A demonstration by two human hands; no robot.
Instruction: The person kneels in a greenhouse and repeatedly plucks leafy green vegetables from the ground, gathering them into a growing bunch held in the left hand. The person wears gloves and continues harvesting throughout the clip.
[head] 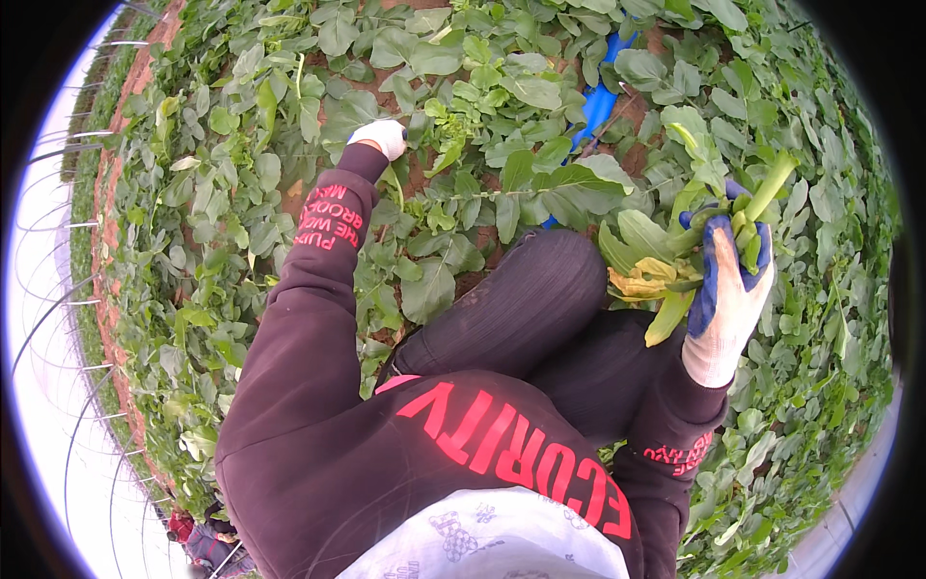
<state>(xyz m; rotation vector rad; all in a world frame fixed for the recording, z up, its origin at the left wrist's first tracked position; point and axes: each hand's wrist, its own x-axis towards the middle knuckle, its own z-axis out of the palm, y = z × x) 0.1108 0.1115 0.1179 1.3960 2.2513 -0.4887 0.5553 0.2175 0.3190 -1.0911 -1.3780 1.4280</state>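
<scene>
My right hand point(727, 282), in a white work glove with blue coated fingers, is closed around a bunch of leafy green stalks point(770, 188) at the right. Yellowed, withered leaves point(644, 281) hang from the bunch towards my knees. My left hand point(383, 137), in a white glove, reaches in among the green plants point(463, 130) at the upper left. Its fingers are mostly hidden by the glove's back and by leaves, so whether it grips a stem cannot be told.
Dense leafy plants surround my bent knees point(521, 289). A blue strip point(599, 105) lies on brown soil between plants, beside a thin stick. Metal hoops point(87, 224) of a tunnel frame run along the left. Another person point(210, 543) is at the lower left.
</scene>
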